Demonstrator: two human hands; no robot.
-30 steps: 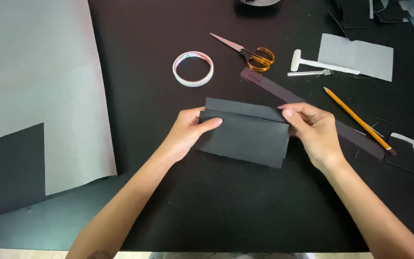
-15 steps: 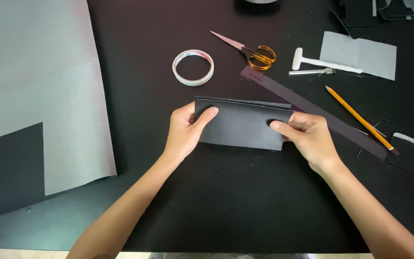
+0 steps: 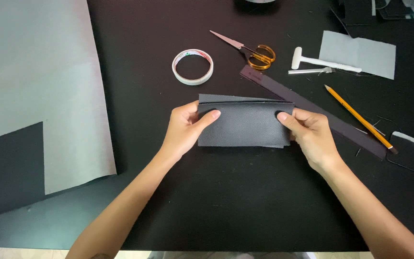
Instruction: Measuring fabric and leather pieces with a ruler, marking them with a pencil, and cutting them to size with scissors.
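Folded leather (image 3: 243, 125) held at both ends, mid-table (image 3: 245, 206).
Left hand (image 3: 184, 128) and right hand (image 3: 310, 135) each pinched shut on an end, thumbs on top; tape roll (image 3: 192, 66) and scissors (image 3: 250, 50) beyond.

Single head-worn camera, looked steeply down over the black table (image 3: 245, 201), close above both forearms, far edge at the frame's top, no second view.
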